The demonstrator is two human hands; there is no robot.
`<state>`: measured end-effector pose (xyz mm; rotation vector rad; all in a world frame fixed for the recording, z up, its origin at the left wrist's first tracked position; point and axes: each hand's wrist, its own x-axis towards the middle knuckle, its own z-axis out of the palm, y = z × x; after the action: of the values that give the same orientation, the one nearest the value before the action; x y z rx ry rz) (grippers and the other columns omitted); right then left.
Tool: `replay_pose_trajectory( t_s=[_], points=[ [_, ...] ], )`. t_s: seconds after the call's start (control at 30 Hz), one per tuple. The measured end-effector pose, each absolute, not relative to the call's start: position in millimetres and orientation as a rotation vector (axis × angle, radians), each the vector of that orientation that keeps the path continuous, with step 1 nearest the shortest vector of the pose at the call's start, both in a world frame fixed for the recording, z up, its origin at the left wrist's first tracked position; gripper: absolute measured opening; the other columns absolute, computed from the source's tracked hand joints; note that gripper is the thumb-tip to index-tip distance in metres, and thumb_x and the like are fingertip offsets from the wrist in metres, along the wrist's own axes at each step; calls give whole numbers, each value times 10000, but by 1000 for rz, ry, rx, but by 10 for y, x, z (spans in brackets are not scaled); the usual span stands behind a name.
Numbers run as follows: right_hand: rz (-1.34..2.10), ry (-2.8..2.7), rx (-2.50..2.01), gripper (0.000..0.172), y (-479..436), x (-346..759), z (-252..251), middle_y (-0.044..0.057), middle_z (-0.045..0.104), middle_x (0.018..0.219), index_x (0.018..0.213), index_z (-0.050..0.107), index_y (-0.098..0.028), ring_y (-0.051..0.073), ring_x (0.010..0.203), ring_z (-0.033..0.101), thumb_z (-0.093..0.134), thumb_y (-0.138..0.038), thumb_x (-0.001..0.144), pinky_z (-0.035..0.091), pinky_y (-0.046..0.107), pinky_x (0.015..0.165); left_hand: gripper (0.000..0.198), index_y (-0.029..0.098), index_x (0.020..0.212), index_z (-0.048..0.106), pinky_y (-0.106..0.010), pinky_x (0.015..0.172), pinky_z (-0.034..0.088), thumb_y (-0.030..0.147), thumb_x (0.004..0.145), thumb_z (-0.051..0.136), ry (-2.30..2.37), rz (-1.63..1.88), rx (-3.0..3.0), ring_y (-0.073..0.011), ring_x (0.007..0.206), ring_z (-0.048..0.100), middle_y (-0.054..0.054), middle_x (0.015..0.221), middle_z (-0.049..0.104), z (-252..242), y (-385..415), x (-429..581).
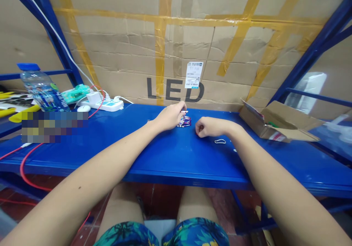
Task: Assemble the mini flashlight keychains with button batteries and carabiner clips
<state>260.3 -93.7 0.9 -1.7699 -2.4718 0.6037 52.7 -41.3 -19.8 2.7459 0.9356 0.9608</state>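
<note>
My left hand (173, 116) is closed at the far middle of the blue table, fingers pinching what looks like a silver carabiner (184, 111) seen edge-on. Just under and beside those fingers lies a pile of small shiny carabiners (187, 121) in purple, red and silver. To the right of the pile, my right hand (210, 127) rests low over the tabletop with its fingers curled together. A bit of red shows at its fingertips; its shape is mostly hidden. Nearer to me, below the right wrist, a single silver carabiner (220, 141) lies flat.
An open cardboard box (277, 123) stands at the right. On the left are a water bottle (45, 88), a white power strip (106, 103) and a red cable (24, 169). A large taped carton (132, 55) marked LED walls off the back of the blue table (176, 161).
</note>
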Motion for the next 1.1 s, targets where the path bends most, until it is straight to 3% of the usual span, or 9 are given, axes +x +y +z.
replay_pose_trajectory(
  t_s=[0.1,0.27,0.4,0.6,0.77,0.87,1.1],
  points=[
    [668,-2487,-1566,83,-919,2604,2,23,683,702,681,654,-188,160,636,569,596,-133,704,426,267,588,147,187,1059,536,-342,715,450,209,931,467,912,981,2723,-216,832,622,-84,951,679,-202,-435,543],
    [1175,-2114,-1261,43,-911,2661,20,61,716,805,771,559,-191,176,734,654,583,-217,796,506,282,652,138,174,965,595,-301,673,438,204,831,577,781,990,2589,-161,716,570,-28,809,644,-181,-487,590],
    [1295,-1854,-1132,180,-894,2716,2,34,669,751,818,565,-178,147,686,634,701,-295,802,497,265,617,121,166,810,625,-281,609,404,258,859,564,699,861,2454,-140,634,552,-4,690,633,-145,-553,618],
    [1383,-1727,-1011,271,-832,2718,-45,31,634,731,800,605,-147,112,606,568,776,-357,787,465,265,586,162,165,776,608,-271,608,393,294,871,586,710,899,2331,-132,635,540,3,684,618,-154,-526,652],
    [1398,-1528,-989,196,-838,2647,-16,70,657,731,770,602,-140,141,611,608,748,-268,794,465,269,544,204,184,706,494,-264,604,330,256,881,571,765,1099,2398,-122,635,453,35,645,512,-179,-513,690],
    [1288,-1440,-1062,170,-844,2569,-13,95,670,696,736,568,-148,151,583,615,717,-213,787,462,267,509,187,191,727,468,-262,610,343,240,888,550,780,1117,2371,-121,629,449,36,654,529,-197,-522,705],
    [1040,-1449,-1079,323,-844,2405,-87,-25,527,512,689,445,-210,85,426,450,759,-263,740,356,229,399,197,197,729,437,-252,603,365,249,893,532,792,1110,2329,-120,623,467,32,659,538,-226,-515,708]
  ],
)
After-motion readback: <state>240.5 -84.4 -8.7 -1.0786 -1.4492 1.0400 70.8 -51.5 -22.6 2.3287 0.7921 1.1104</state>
